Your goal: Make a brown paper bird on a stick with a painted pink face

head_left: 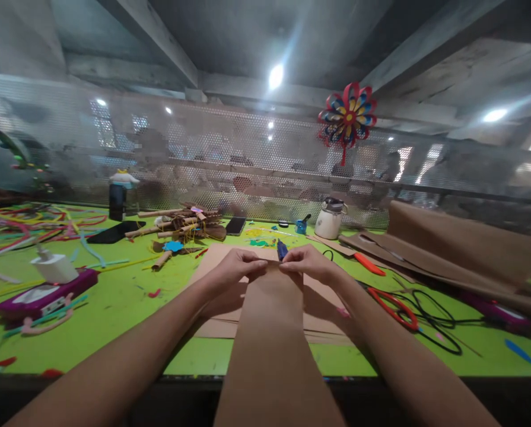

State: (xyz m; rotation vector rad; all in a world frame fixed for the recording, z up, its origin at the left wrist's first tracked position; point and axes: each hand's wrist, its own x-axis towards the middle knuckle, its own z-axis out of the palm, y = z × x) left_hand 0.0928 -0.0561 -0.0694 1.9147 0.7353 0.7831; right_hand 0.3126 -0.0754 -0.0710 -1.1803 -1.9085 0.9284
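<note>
A long strip of brown paper (272,332) runs from the near table edge out to my hands. My left hand (236,268) pinches its far edge on the left, fingers closed. My right hand (307,264) pinches the same edge on the right, and a blue pen (282,249) sticks out between its fingers. More brown paper sheets (323,308) lie flat under the strip on the green table (114,308).
Red-handled scissors (392,305) and a black cable lie to the right, near an orange cutter (368,264) and large brown sheets (461,243). A white jar (330,220), phone (235,225), rolled paper pile (185,228), purple box (43,296) and coloured strips surround. A paper pinwheel (347,115) hangs on the mesh wall.
</note>
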